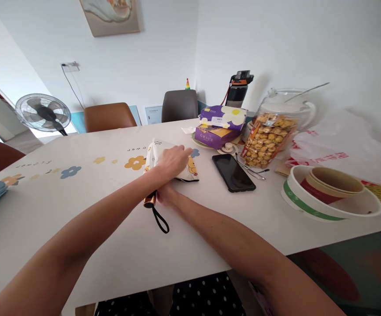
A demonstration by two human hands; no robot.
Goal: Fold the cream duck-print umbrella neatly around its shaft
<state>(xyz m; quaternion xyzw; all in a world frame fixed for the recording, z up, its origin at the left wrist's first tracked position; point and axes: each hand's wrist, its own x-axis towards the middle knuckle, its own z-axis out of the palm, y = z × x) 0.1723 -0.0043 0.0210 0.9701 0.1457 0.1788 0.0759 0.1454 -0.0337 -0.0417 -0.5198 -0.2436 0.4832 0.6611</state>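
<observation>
One black phone [233,172] lay on the bench [118,254], and from it I tell the other places. To the left of the phone there was one folded umbrella [159,151], its pale printed cloth lying away from the person and its one handle [149,202], with a copper-coloured end, pointing towards the person. One strap [160,221], black and looped, hung from this end.

Two forearms crossed left of the phone, the left one on top. The left grip [175,160] rested on the cloth with bent fingers; whether it was clamped on the cloth, I cannot tell. The right grip [164,195] was beside the handle, partly hidden under the left wrist, so I cannot tell if it was apart or together.

Beyond the phone, a little to its left, were two boxes: one flowered box [223,116] lay upon one purple box [211,137]. Farther beyond the phone stood one dark bottle [238,90]. Just beside the phone, on its right, one clear jar [271,138] held many golden pieces. Farther right of the phone were one white bowl [311,208], with brown paper ware [325,188] inside it, and one white plastic bag [338,149] behind.
</observation>
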